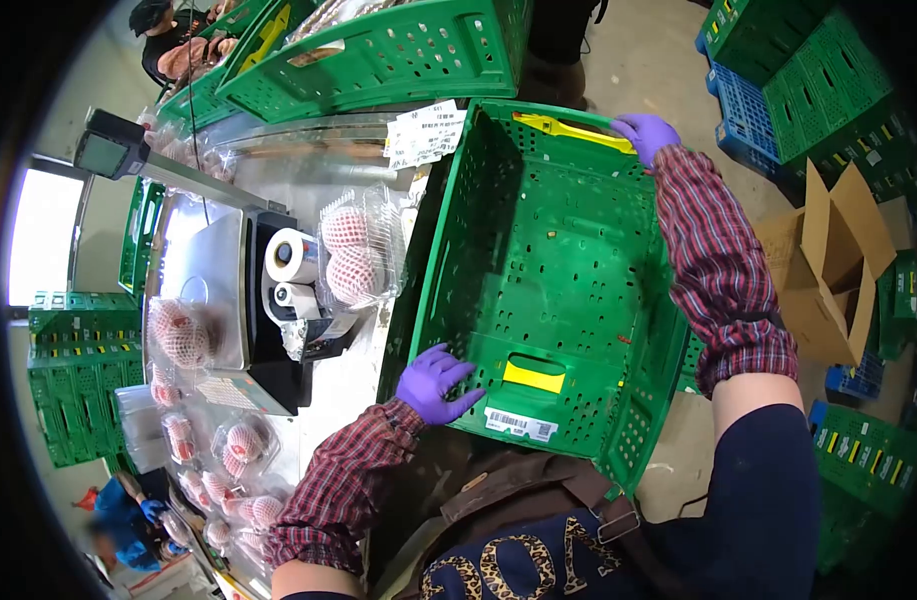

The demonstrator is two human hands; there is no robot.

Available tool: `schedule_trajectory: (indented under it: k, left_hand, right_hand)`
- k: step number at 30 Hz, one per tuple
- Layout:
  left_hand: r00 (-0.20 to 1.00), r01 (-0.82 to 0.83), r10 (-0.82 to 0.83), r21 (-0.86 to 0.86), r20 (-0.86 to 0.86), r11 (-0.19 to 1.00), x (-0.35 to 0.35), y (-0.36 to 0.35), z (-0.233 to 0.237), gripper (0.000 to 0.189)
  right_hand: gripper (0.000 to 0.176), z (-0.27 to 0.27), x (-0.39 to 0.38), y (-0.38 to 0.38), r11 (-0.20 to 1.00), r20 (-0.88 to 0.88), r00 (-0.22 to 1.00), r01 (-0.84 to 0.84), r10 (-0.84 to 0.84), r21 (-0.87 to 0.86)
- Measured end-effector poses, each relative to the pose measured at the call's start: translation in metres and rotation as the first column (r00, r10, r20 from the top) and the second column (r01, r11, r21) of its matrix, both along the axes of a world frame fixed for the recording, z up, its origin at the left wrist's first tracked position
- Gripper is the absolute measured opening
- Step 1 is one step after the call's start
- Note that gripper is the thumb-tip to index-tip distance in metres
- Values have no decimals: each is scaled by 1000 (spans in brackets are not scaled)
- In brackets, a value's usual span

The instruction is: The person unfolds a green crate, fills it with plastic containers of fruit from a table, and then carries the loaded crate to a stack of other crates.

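Note:
A green perforated plastic crate [568, 260] with yellow handle inserts lies in front of me, its inside bare but for small specks. My left hand [437, 386], in a purple glove, is hooked over the crate's near left corner, fingers over the rim. At the far right corner, beside the yellow handle [568, 131], my right hand [646, 136] grips the rim. Its fingertips are partly hidden. A white barcode label [519, 423] sticks to the near wall. Left of the crate stands a clear clamshell [358, 250] with fruit in pink foam nets.
A scale [203, 280] and label rolls [291, 256] stand on the left table, among more netted fruit [243, 447]. Printed labels [423, 133] lie by the crate's far left corner. Further crates [378, 60] stand behind. An open cardboard box [828, 260] sits right. Other people work at left.

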State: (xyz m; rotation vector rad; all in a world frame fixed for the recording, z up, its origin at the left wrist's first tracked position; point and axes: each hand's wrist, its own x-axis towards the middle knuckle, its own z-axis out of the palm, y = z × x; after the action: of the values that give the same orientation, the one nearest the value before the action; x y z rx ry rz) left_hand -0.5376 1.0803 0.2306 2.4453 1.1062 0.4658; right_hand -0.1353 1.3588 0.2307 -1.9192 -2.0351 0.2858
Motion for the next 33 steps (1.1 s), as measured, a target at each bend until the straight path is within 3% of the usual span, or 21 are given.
schedule_trajectory:
  k: [3,6,7,9,10,11,12,13,14,16,19,22,23,25,27,28,29,30,31,32,33]
  left_hand:
    - [1000,-8,7,20,24,1000,-1,-3,-1,32]
    - [1000,-2,1,18,27,1000,-1,3,-3,30]
    - [999,3,-7,81,49,997,-2,4,-7,30]
    - [999,-35,36,25,-1,999,-3,5,-5,30]
    - [992,-86,71,-140,-109,986,-5,4,-4,40]
    - [993,-81,72,-99,-90,992,-6,-1,-9,41]
    - [995,-76,73,-43,-75,996,-9,-3,-13,41]
    - [994,-96,94,-25,-63,995,-11,-5,-16,41]
    - [994,-89,88,-8,-65,996,-10,-5,-13,41]
    - [997,-71,70,-47,-28,996,-11,-3,-11,40]
    - [994,-92,97,-85,48,992,-14,-6,-13,37]
    - [985,-90,95,-40,144,995,-18,-9,-16,31]
    - [985,-80,87,-56,149,995,-16,-12,-16,32]
    - [980,-117,122,-44,158,992,-20,-22,-17,36]
    - [957,-166,207,-203,204,965,-12,-37,-10,36]
    - [892,-188,255,-205,373,960,-9,-51,-24,30]
    - [743,-301,404,-273,533,914,-6,-66,-29,27]
    - [552,-335,484,-351,679,874,-1,-87,-31,23]
    - [514,-361,567,-436,644,824,-14,-113,-29,23]
    - [472,-382,643,-517,603,766,-32,-141,-25,22]
    - [323,-214,737,-713,594,668,-53,-173,-37,25]
  right_hand:
    - [39,-15,5,0,994,-150,988,33,-48,-103]
    - [41,-16,-19,-17,898,230,936,155,-267,412]
    - [42,-16,-38,-40,899,207,956,104,-209,425]
    - [46,-9,-81,-85,882,161,983,2,-88,472]
    - [48,-42,-91,-106,886,31,982,-182,187,427]
    - [46,-93,-107,-148,913,-87,955,-242,285,329]
    - [44,-116,-123,-194,939,-36,945,-319,326,127]
    - [41,-125,-137,-228,922,-99,933,-357,345,-149]
    - [40,-147,-147,-258,882,-66,925,-376,374,-284]
    - [40,-158,-161,-299,838,-76,960,-273,270,-473]
    - [41,-142,-182,-303,901,3,995,-90,101,-425]
    - [43,-78,-203,-315,724,-161,919,-383,359,-573]
    - [41,-23,-215,-348,680,-213,916,-395,339,-618]
    - [37,-7,-233,-441,692,-291,762,-648,579,-319]
    - [32,-23,-231,-500,821,-285,829,-540,481,-184]
    - [30,-15,-234,-503,804,-270,852,-517,449,-293]
    - [27,-8,-237,-502,779,-242,874,-486,422,-396]
    - [20,-9,-234,-509,831,-279,857,-499,432,-245]
    - [14,-14,-233,-512,864,-425,819,-482,385,-146]
    - [13,-20,-235,-515,860,-406,821,-491,402,-139]
    - [13,-23,-236,-518,862,-380,829,-489,411,-135]
